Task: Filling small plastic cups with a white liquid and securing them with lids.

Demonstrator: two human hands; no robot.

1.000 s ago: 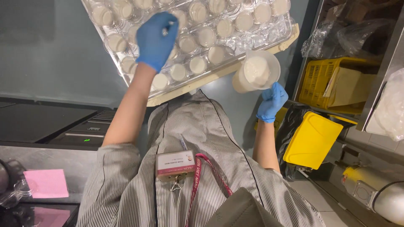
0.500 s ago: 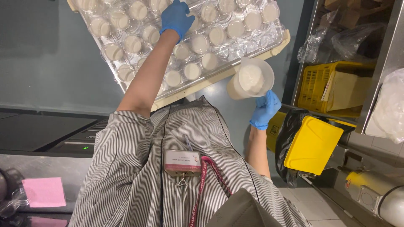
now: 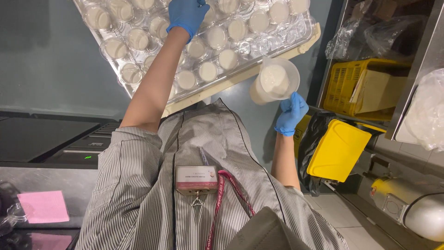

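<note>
While the view looks straight down the person's striped shirt, both arms stretch out over a tray of cups. Left hand, in a blue glove, is at the end of a straight bare forearm, palm down on the clear plastic tray; its fingers run off the top edge, so can't tell if they're spread or curled. Right hand, also blue-gloved, is bent up at the wrist and gripping the handle side of a clear plastic measuring jug, fingers wrapped shut around it. Jug is tipped a bit, with white creamy stuff inside, and sits just beside the near right corner of the tray.

Tray has round moulded cups in rows, most filled with the same off-white stuff, a few near the jug look empty and glossy. It rests on a pale cream board.

Below the hands, on the chest: a small rectangular badge, pinkish, on a dark pink lanyard. Right of the right hand there's a yellow slotted crate with a tan carton in it, a smooth yellow bin lid over a black bag, and crinkly clear plastic bags. Far left of the left arm, a pink sticky note on a dark counter.
</note>
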